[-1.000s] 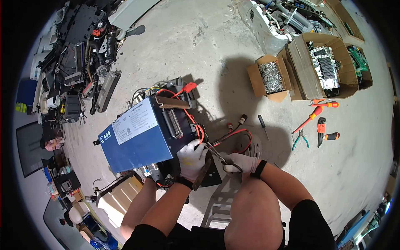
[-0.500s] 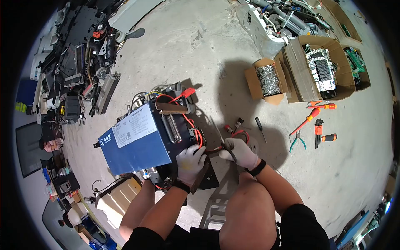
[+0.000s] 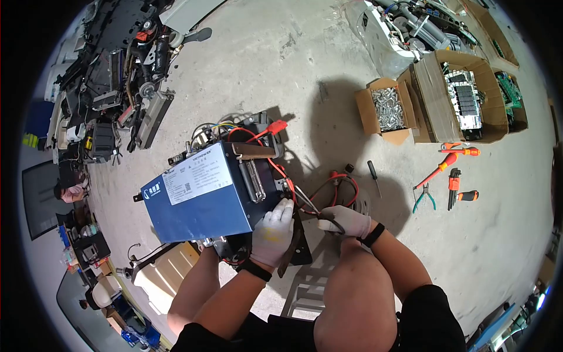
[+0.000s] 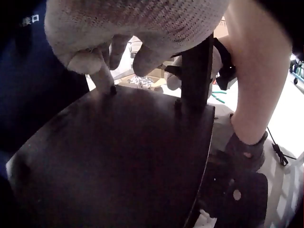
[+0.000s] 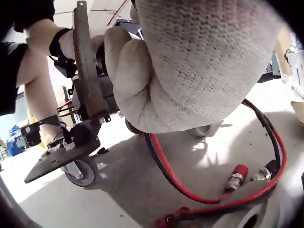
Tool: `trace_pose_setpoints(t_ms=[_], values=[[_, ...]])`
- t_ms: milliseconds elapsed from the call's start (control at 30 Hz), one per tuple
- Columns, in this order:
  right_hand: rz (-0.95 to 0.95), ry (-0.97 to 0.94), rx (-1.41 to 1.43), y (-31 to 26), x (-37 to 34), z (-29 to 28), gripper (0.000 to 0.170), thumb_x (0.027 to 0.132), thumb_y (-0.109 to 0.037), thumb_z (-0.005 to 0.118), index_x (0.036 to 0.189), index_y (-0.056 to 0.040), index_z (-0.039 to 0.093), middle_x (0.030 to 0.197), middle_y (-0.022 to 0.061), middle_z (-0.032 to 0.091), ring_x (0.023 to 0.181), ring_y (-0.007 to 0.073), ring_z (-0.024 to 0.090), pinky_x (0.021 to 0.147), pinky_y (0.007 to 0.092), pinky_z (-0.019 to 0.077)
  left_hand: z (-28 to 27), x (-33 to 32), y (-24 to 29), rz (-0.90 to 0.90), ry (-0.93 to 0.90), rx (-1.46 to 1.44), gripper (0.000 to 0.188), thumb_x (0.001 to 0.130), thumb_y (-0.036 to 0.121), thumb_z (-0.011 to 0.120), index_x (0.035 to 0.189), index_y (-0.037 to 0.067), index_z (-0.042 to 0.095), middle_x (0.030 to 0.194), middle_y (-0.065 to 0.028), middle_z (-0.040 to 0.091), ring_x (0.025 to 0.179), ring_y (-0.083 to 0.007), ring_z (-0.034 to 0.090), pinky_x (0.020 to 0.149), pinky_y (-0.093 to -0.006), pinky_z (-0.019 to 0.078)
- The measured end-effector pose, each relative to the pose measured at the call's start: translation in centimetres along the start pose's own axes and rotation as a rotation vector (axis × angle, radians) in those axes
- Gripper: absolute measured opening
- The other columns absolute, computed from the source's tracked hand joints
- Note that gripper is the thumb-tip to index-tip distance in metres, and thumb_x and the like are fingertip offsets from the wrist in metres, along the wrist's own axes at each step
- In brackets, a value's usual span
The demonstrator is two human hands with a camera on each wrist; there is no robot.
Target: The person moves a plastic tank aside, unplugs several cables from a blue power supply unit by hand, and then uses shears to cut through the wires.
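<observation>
My gloved right hand (image 3: 347, 222) grips scissors (image 3: 335, 223) by their dark handles; the blades point up and left toward red wires (image 3: 282, 170) at the end of a blue metal box (image 3: 196, 211). My gloved left hand (image 3: 273, 233) lies against that end, fingertips close to the wires. In the left wrist view its fingers (image 4: 147, 59) bend down above a dark metal plate (image 4: 118, 156); I cannot tell whether they pinch anything. Red and black cables (image 5: 166, 171) hang below the right hand and loop across the floor, ending in round metal connectors (image 5: 236, 176).
A screwdriver (image 3: 374, 173), teal pliers (image 3: 424, 198) and red-handled tools (image 3: 441, 169) lie to the right. Behind them stand a small carton of bolts (image 3: 366, 111) and a larger carton (image 3: 434, 111) of circuit boards. Dark machine parts (image 3: 126, 76) are heaped at the left. A grey stool (image 3: 308, 287) is below.
The right hand swung the scissors away to the right, blades upward, then brought them back toward the red wires. The left hand stays at the box end, its fingers shifting slightly.
</observation>
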State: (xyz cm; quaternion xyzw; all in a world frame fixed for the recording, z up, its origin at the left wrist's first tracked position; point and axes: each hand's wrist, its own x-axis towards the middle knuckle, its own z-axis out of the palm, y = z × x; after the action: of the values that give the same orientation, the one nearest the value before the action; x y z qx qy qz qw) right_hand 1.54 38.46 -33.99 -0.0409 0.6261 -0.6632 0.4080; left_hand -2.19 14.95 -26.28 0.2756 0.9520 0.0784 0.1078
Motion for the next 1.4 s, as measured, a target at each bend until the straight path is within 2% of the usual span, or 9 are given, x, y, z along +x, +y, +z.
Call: trace_pose_setpoints(t_ms=[133, 200, 267, 400, 467, 500, 667, 900, 1400], values=[[-0.005, 0.039, -0.162, 3.8, -0.5, -0.3, 0.076, 0.091, -0.070, 0.056, 0.095, 0.0058, 0.066, 0.077, 0.0172, 0.066, 0.070, 0.0285, 0.064, 0.070, 0.0407, 0.0509, -0.5, 0.0, 0.1, 0.070, -0.031, -0.025, 0.043, 0.088, 0.021, 0.064, 0.129, 0.007, 0.059, 0.115, -0.0102, 0.069, 0.094, -0.0260, 0.068, 0.080, -0.0394, 0.0552], [0.194, -0.164, -0.496, 4.5, -0.8, -1.0, 0.086, 0.087, -0.077, 0.054, 0.089, 0.0075, 0.068, 0.079, 0.0234, 0.066, 0.075, 0.0379, 0.065, 0.074, 0.0449, 0.0506, -1.4, 1.2, 1.5, -0.298, -0.283, -0.134, 0.044, 0.090, 0.024, 0.065, 0.129, 0.006, 0.058, 0.112, -0.0132, 0.070, 0.099, -0.0287, 0.069, 0.085, -0.0408, 0.0544], [0.207, -0.168, -0.521, 3.9, -1.7, -2.1, 0.089, 0.084, -0.081, 0.052, 0.085, 0.0068, 0.069, 0.080, 0.0245, 0.067, 0.079, 0.0399, 0.065, 0.075, 0.0456, 0.0505, -0.7, 1.7, 1.4, -0.301, -0.270, -0.182, 0.047, 0.092, 0.025, 0.065, 0.131, 0.002, 0.056, 0.112, -0.0181, 0.070, 0.098, -0.0305, 0.070, 0.083, -0.0404, 0.0554], [0.003, -0.086, -0.360, 3.4, -2.7, -3.0, 0.079, 0.091, -0.072, 0.052, 0.084, 0.0048, 0.066, 0.073, 0.0194, 0.063, 0.072, 0.0326, 0.064, 0.070, 0.0425, 0.0502, 2.9, 1.6, -0.6, -0.264, -0.264, -0.419, 0.054, 0.095, 0.023, 0.062, 0.140, -0.004, 0.047, 0.120, -0.0220, 0.068, 0.077, -0.0262, 0.071, 0.069, -0.0330, 0.0549], [-0.100, -0.047, -0.256, 2.8, -2.9, -2.7, 0.074, 0.094, -0.069, 0.051, 0.083, 0.0033, 0.064, 0.070, 0.0159, 0.062, 0.068, 0.0279, 0.063, 0.068, 0.0402, 0.0501, -0.7, 3.2, 0.9, -0.712, -0.417, -1.064, 0.049, 0.096, 0.017, 0.062, 0.139, -0.003, 0.049, 0.118, -0.0144, 0.069, 0.065, -0.0143, 0.061, 0.062, -0.0272, 0.0500], [-0.086, -0.093, -0.123, 2.3, -2.8, -2.3, 0.070, 0.095, -0.066, 0.051, 0.082, 0.0017, 0.063, 0.068, 0.0118, 0.061, 0.066, 0.0228, 0.060, 0.065, 0.0378, 0.0492, -0.4, 3.3, 0.3, -0.682, -0.449, -1.166, 0.041, 0.097, 0.013, 0.061, 0.134, -0.002, 0.053, 0.110, -0.0071, 0.069, 0.059, -0.0067, 0.049, 0.056, -0.0232, 0.0443], [-0.075, -0.210, 0.119, 2.9, -1.8, -0.5, 0.072, 0.094, -0.070, 0.052, 0.083, 0.0004, 0.062, 0.073, 0.0070, 0.063, 0.071, 0.0173, 0.061, 0.064, 0.0341, 0.0486, 0.6, 3.0, 0.2, -0.738, -0.399, -1.181, 0.026, 0.099, 0.015, 0.059, 0.121, 0.002, 0.060, 0.089, -0.0037, 0.065, 0.055, -0.0069, 0.050, 0.054, -0.0230, 0.0425], [-0.114, -0.070, 0.083, 2.8, -3.0, 0.5, 0.064, 0.096, -0.061, 0.056, 0.084, 0.0010, 0.060, 0.068, 0.0031, 0.054, 0.064, 0.0126, 0.050, 0.060, 0.0327, 0.0441, 0.7, 2.7, 0.8, -0.765, -0.302, -1.200, 0.020, 0.102, 0.021, 0.057, 0.115, 0.007, 0.063, 0.063, 0.0013, 0.057, 0.051, -0.0045, 0.047, 0.049, -0.0214, 0.0374], [-0.006, -0.136, 0.111, 2.1, -3.4, 1.2, 0.066, 0.099, -0.061, 0.049, 0.079, -0.0004, 0.061, 0.064, 0.0037, 0.057, 0.060, 0.0150, 0.054, 0.059, 0.0323, 0.0453, 0.3, 2.9, 1.2, -0.817, -0.302, -1.190, 0.023, 0.103, 0.025, 0.057, 0.108, 0.005, 0.066, 0.068, 0.0001, 0.060, 0.053, -0.0074, 0.055, 0.049, -0.0229, 0.0398]])
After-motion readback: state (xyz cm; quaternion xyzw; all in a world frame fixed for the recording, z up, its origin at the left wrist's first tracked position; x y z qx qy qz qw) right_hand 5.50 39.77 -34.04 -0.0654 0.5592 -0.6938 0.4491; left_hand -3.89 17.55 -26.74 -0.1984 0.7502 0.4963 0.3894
